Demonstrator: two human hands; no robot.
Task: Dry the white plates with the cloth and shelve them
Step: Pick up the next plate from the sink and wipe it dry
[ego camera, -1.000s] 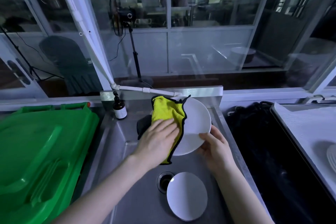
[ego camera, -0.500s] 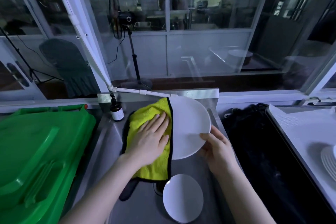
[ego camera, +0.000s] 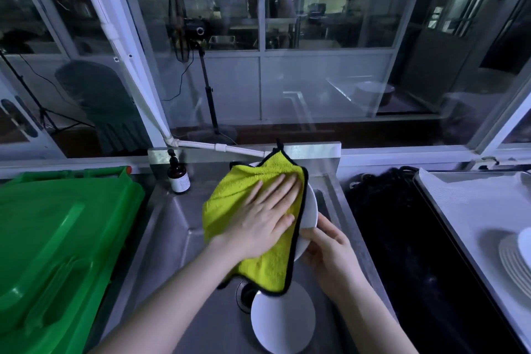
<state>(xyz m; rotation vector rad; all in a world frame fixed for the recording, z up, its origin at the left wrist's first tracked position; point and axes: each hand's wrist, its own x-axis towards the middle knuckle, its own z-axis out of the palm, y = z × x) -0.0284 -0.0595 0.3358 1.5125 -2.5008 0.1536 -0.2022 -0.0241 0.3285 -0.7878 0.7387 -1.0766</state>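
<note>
A white plate (ego camera: 309,210) is held tilted over the steel sink (ego camera: 178,227), and a yellow cloth (ego camera: 235,195) with a dark hem covers nearly all of it. My left hand (ego camera: 265,220) lies flat on the cloth, fingers spread, pressing it onto the plate. My right hand (ego camera: 326,247) grips the plate's lower right rim. A second white plate (ego camera: 283,322) lies in the sink bottom, partly over the drain. A stack of white plates (ego camera: 514,259) rests on a tray at the far right edge.
A green bin lid (ego camera: 57,241) fills the left side. A small brown pump bottle (ego camera: 178,178) stands at the sink's back left corner. A white pipe (ego camera: 218,148) runs above the sink's rear. A dark mass (ego camera: 402,238) lies between sink and metal tray (ego camera: 459,198).
My left hand has slid the cloth to the right across the plate, from its left part to covering almost all of it. The right hand keeps its grip on the rim.
</note>
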